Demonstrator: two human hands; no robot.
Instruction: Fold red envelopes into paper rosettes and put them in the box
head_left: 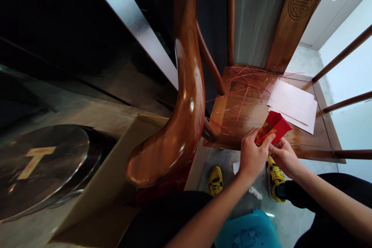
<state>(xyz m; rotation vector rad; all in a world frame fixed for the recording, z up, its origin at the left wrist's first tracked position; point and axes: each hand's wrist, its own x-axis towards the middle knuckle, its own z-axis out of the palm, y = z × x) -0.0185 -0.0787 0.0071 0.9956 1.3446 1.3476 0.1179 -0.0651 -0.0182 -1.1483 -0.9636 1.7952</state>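
Your left hand [253, 154] and right hand [284, 155] both pinch the red envelopes [273, 127] over the wooden chair seat [250, 112], near white paper sheets [293, 104].

1. There is a single view, from a camera worn on the person's head, so no second view shares any part of the scene.
2. It faces forward and steeply down, past the knees to the yellow shoes [215, 181] on the grey floor.
3. It sits close: the glossy curved brown wooden armrest [180, 124] looms large in the centre.
4. The flat wooden chair seat [255, 112] lies just beyond, at right of centre.
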